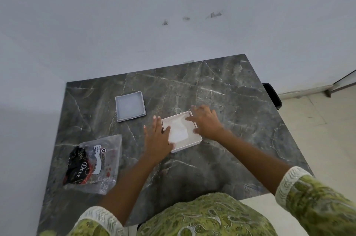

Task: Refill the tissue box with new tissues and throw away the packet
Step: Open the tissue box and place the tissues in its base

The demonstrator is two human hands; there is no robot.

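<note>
A shallow white square tissue box (189,144) lies open on the dark marble table (231,100), with white tissues (178,130) inside it. My left hand (158,139) rests flat at the box's left side, its thumb over the rim on the tissues. My right hand (205,121) lies on the box's far right corner, fingers spread onto the tissues. The box's grey lid (130,105) sits upside down further back on the left. An emptied clear plastic packet (92,164) with black and red print lies at the near left.
A light wall stands right behind the table. A black object (272,95) pokes out past the table's right edge. Pale tiled floor (317,129) runs along the right. My green patterned clothing fills the bottom of the view.
</note>
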